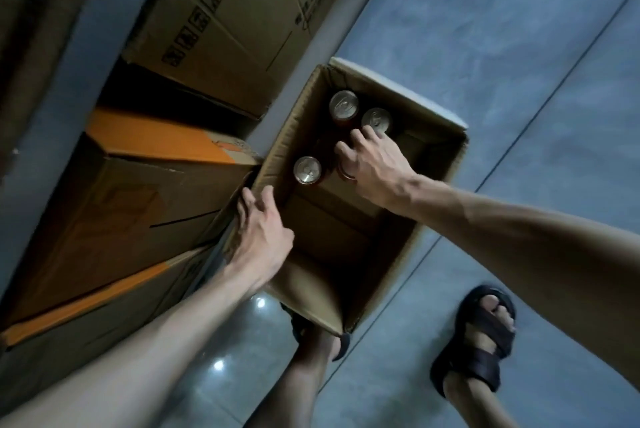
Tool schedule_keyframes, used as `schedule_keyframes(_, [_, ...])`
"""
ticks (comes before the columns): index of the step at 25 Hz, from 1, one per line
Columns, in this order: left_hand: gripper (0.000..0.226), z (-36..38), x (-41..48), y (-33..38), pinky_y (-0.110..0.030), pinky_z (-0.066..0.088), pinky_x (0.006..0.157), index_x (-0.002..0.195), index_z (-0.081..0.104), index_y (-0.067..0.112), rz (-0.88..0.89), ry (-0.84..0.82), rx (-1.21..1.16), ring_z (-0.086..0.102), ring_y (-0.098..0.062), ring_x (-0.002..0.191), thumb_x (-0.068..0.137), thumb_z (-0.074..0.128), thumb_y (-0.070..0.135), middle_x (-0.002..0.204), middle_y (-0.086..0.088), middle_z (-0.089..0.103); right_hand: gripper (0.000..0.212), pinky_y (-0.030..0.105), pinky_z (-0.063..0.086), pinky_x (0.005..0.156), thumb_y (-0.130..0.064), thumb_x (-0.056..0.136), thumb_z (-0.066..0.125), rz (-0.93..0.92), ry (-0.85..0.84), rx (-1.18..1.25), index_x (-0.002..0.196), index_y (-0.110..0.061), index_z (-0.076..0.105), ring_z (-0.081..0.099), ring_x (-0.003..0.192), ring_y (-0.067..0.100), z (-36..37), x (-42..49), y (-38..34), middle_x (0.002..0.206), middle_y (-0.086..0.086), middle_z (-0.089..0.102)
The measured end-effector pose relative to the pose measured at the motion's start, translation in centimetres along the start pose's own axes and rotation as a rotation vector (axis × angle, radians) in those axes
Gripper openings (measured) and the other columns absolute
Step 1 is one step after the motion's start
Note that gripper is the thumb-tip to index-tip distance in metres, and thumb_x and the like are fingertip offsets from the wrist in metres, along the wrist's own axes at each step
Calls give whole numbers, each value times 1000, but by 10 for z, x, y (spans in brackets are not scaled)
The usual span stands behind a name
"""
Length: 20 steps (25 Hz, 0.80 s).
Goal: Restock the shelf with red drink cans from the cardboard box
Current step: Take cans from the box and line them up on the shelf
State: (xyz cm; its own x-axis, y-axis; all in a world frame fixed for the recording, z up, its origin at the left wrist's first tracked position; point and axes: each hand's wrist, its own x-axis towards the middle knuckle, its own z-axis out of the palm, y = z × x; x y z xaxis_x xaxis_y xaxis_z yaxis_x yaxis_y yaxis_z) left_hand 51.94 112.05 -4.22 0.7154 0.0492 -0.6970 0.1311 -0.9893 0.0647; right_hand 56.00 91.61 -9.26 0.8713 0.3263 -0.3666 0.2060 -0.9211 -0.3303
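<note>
An open cardboard box (436, 164) stands on the grey floor below me. Inside it, upright drink cans show silver tops: one at the far end (343, 104), one beside it (376, 119), one nearer the left wall (307, 169). My right hand (372, 164) reaches into the box and its fingers close around the top of a fourth can (346, 174), mostly hidden under the hand. My left hand (259, 230) grips the left rim of the box. The can bodies look dark in the dim light. No shelf is in view.
Several large cardboard boxes, some with orange panels (145, 136), are stacked tight against the left of the open box; another printed carton (221, 29) lies beyond. My sandalled feet (481, 334) stand on the tiled floor at the bottom.
</note>
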Motion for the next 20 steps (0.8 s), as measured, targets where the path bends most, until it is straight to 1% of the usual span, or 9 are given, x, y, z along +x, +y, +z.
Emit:
schedule_keyframes(2, [76, -22, -17, 11, -39, 33, 109, 150, 13, 12, 60, -7, -59, 33, -38, 137, 88, 58, 15, 153, -26, 24, 57, 36, 44, 84, -31, 79, 67, 177, -87, 230, 131, -17, 50, 49, 104, 28, -28, -31, 6, 114, 11, 53])
schedule_keyframes(4, [77, -57, -42, 33, -32, 37, 99, 150, 18, 16, 158, -58, -105, 46, -33, 127, 88, 63, 21, 145, -18, 41, 77, 32, 49, 84, -31, 65, 85, 280, -165, 669, 134, -21, 52, 55, 101, 22, -73, -66, 15, 112, 5, 58])
schedule_keyframes(6, [76, -100, -76, 59, -26, 35, 96, 147, 28, 21, 266, -124, -192, 47, -26, 127, 84, 70, 29, 143, -8, 47, 74, 27, 52, 84, -19, 66, 89, 288, -236, 1035, 132, -21, 55, 63, 100, 19, -132, -94, 18, 112, 2, 65])
schedule_keyframes(10, [86, -194, -159, 104, -9, 37, 76, 135, 46, 19, 372, -162, -375, 59, -12, 103, 61, 85, 42, 114, 3, 61, 70, 19, 53, 84, 4, 74, 79, 184, -297, 1320, 136, -18, 53, 62, 105, 12, -267, -139, -8, 118, -1, 64])
schedule_keyframes(12, [87, -254, -201, 117, -1, 37, 67, 123, 53, 20, 379, -120, -472, 61, -3, 85, 46, 81, 49, 98, 8, 63, 74, 24, 53, 89, -4, 72, 80, 117, -326, 1335, 138, -21, 51, 60, 113, 16, -340, -156, -21, 125, 0, 62])
schedule_keyframes(13, [84, -285, -222, 120, 0, 38, 66, 118, 54, 24, 385, -120, -502, 60, 7, 79, 43, 79, 53, 93, 12, 63, 76, 31, 52, 96, -11, 71, 80, 81, -346, 1317, 139, -25, 50, 59, 118, 19, -379, -164, -28, 129, 1, 61])
schedule_keyframes(15, [80, -347, -269, 121, 0, 41, 67, 113, 53, 31, 393, -156, -533, 59, 17, 79, 42, 74, 62, 94, 14, 65, 76, 46, 47, 104, -16, 72, 80, 7, -380, 1244, 140, -31, 48, 57, 123, 22, -455, -182, -45, 133, 1, 60])
schedule_keyframes(16, [78, -378, -294, 123, -2, 43, 70, 111, 54, 33, 395, -166, -543, 60, 16, 84, 42, 73, 63, 98, 13, 67, 74, 49, 45, 105, -15, 75, 79, -43, -396, 1209, 140, -31, 48, 56, 123, 23, -494, -191, -56, 134, 2, 59])
schedule_keyframes(20, [71, -464, -391, 120, -8, 48, 76, 103, 58, 37, 351, -77, -573, 61, 12, 86, 39, 80, 58, 96, 17, 67, 65, 38, 47, 105, -7, 83, 74, -173, -389, 967, 138, -30, 48, 57, 120, 16, -622, -234, -118, 133, 1, 60])
